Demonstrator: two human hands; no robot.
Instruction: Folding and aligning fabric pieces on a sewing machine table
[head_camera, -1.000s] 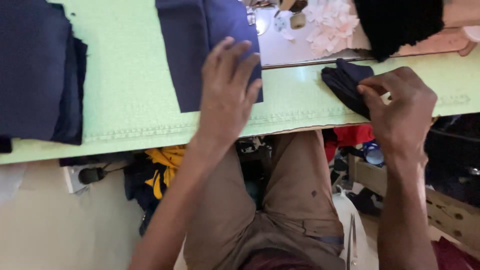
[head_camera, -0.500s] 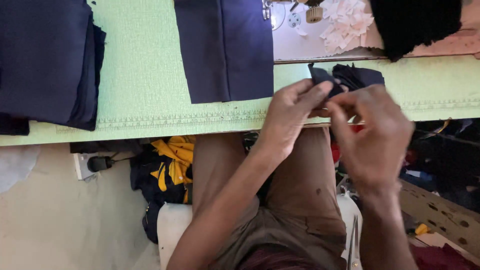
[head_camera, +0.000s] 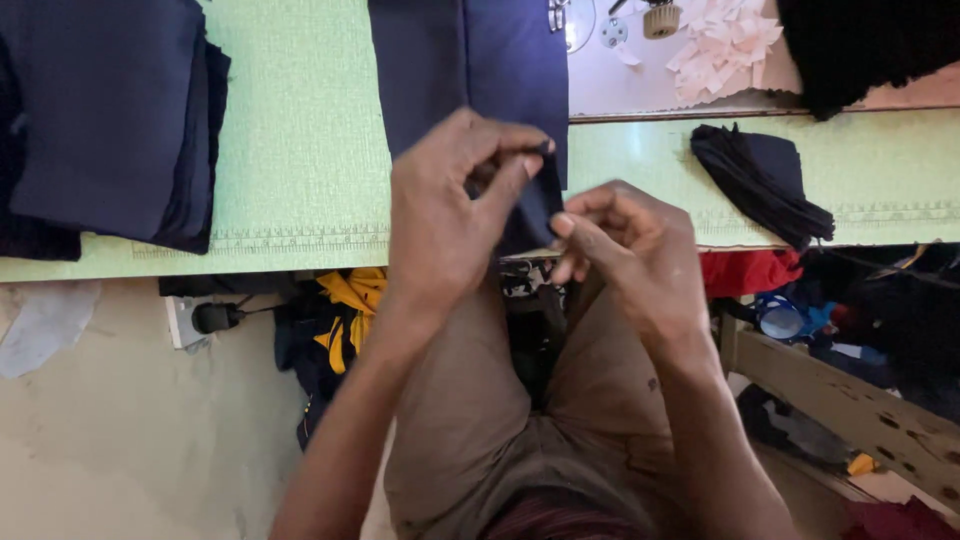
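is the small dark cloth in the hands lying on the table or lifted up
Lifted. The left hand and right hand pinch the small dark cloth at the green table edge, over the flat navy piece.

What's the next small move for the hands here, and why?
Probably lay the small navy piece onto the navy panel. Both the left hand and right hand pinch it just above the panel's near edge, with the stack of dark pieces lying apart at right.
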